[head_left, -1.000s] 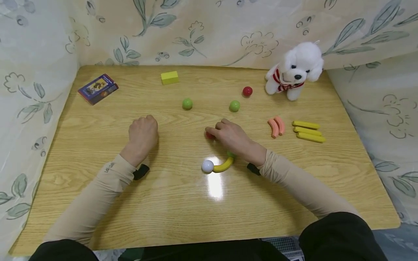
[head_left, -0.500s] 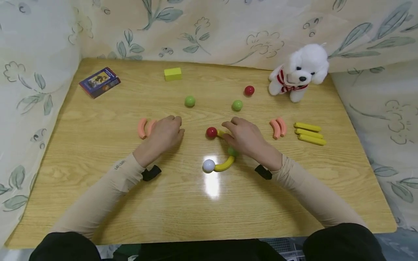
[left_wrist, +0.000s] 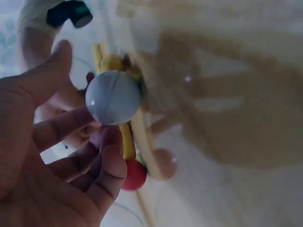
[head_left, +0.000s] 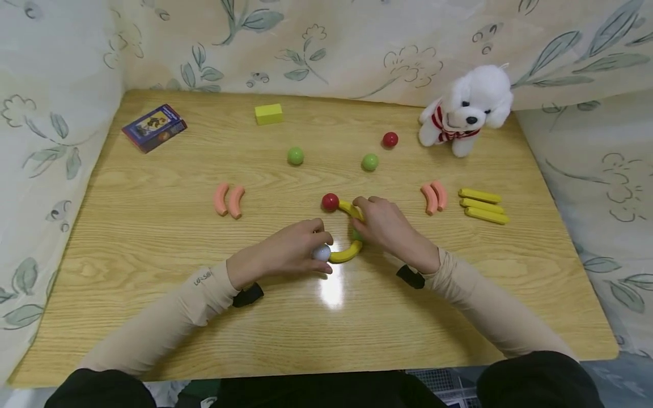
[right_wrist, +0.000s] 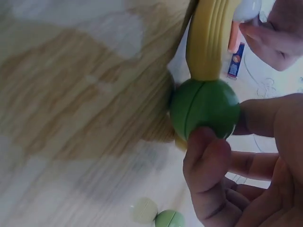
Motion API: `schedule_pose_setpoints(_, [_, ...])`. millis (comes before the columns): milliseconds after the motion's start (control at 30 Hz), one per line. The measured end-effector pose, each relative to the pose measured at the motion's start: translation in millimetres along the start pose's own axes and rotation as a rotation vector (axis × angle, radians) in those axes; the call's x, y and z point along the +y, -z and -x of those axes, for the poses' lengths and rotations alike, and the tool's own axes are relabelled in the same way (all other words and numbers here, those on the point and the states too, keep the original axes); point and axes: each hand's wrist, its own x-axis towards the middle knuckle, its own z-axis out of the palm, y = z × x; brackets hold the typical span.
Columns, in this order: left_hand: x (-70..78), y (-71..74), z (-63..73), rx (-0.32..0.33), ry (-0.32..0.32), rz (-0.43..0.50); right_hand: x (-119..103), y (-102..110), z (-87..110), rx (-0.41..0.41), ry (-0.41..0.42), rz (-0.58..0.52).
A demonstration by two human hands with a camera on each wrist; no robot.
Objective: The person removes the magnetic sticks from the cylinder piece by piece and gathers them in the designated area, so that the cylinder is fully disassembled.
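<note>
On the table lies a chain of toy pieces. A white ball (head_left: 321,253) adjoins a yellow curved stick (head_left: 346,253), which meets a green ball (right_wrist: 204,108); another yellow curved stick (head_left: 350,209) leads to a red ball (head_left: 330,202). My left hand (head_left: 288,249) surrounds the white ball with spread fingers; in the left wrist view the thumb (left_wrist: 57,66) stands away from it. With thumb and fingers, my right hand (head_left: 390,229) pinches the green ball, mostly hidden in the head view.
Two pink curved sticks (head_left: 228,200) lie left, another pair (head_left: 434,198) right, beside several yellow straight sticks (head_left: 482,205). Two loose green balls (head_left: 369,162) and a red ball (head_left: 390,140) lie farther back. A yellow block (head_left: 268,114), card box (head_left: 155,128) and plush dog (head_left: 466,110) stand behind.
My left hand has left the pink sticks and moved right and nearer, round the white ball. My right hand has drawn back from the red ball to the green ball.
</note>
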Motion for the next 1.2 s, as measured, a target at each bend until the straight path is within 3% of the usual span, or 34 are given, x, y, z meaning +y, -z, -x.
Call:
schedule_pose_setpoints(133, [0.7, -3.5, 1.5, -0.009, 0.006, -0.003, -2.9, -1.3, -0.5, 0.014, 0.005, 0.015])
schedule_pose_setpoints(367, [-8.9, 2.2, 1.4, 0.065, 0.035, -0.041, -3.4, -5.4, 4.8, 0.13, 0.08, 0.092])
schedule_pose_setpoints(500, [-13.5, 2.4, 1.7, 0.087, 0.04, -0.041, -5.4, -6.2, 8.3, 0.224, 0.281, 0.09])
schedule_pose_setpoints(600, [-13.9, 2.3, 1.2, 0.094, 0.029, -0.047, -9.1, -7.4, 10.0, 0.208, 0.471, 0.07])
schedule_pose_setpoints(700, [-13.1, 1.9, 0.5, 0.098, 0.022, -0.047, -10.8, -11.8, 11.7, 0.163, 0.574, 0.092])
schedule_pose_setpoints(933, [-12.9, -1.0, -0.2, 0.095, 0.028, -0.049, -10.9, -17.8, 13.8, 0.125, 0.577, 0.18])
schedule_pose_setpoints(1200, [-13.0, -1.4, -2.0, 0.087, 0.051, -0.099, -11.1, -17.0, 11.9, 0.126, 0.561, 0.183])
